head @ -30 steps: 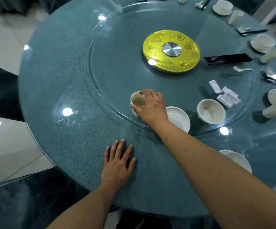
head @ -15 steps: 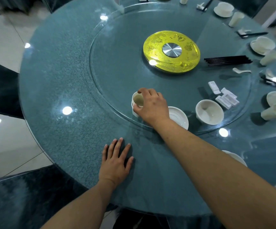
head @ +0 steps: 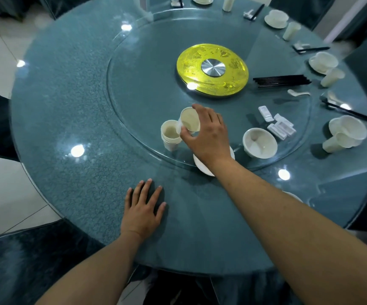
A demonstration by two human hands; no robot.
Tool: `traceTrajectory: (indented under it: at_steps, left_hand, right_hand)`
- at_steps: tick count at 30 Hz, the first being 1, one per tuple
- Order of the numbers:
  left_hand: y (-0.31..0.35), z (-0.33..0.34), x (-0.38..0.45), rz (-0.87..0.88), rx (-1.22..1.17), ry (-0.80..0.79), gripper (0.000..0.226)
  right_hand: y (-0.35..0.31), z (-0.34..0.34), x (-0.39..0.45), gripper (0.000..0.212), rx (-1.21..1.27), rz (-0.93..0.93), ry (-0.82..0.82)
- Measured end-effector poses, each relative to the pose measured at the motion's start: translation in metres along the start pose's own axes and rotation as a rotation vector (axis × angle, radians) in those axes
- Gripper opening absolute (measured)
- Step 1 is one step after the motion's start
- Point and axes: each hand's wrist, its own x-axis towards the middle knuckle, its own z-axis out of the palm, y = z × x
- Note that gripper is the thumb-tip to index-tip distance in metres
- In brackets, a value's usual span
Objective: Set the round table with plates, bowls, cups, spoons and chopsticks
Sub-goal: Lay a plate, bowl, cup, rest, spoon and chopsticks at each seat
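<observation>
Where a second ago a single stack of cups was covered by the right hand [head: 206, 137], one cup [head: 189, 122] has now been lifted off and is held tilted, pinched at its rim between thumb and fingers, just above and beside the remaining cup stack [head: 171, 137], which stands on the near edge of the glass turntable [head: 134, 84]. The left hand [head: 144, 209] is still laid flat, fingers spread, on the table [head: 68, 128] in front of the turntable. A cup is judged ready to be carried to an unset place
</observation>
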Motion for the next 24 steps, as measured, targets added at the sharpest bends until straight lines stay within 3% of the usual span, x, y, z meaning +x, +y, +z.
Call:
traceTrajectory:
  at_steps: [3,8,12,19,24]
  left_hand:
    - [0.009,-0.004,-0.004,0.041,0.008,0.003,0.061]
    - [0.017,-0.008,-0.002,-0.039,-0.073,0.041,0.059]
    - [0.063,-0.006,0.001,0.097,-0.137,0.177,0.047]
    - [0.162,0.007,0.015,0.216,-0.198,0.1,0.036]
    - [0.186,0.018,0.028,0.191,-0.144,0.014,0.048]
  right_hand:
    - [0.018,-0.033,-0.02,0.056,-0.037,0.032,0.074]
    - [0.055,-0.059,-0.059,0.056,-0.121,0.124,0.074]
    - [0.096,-0.07,-0.105,0.057,-0.156,0.219,0.066]
    - [0.147,-0.067,-0.165,0.055,-0.235,0.367,-0.019]
    - [0.164,-0.059,-0.184,0.056,-0.245,0.394,-0.075]
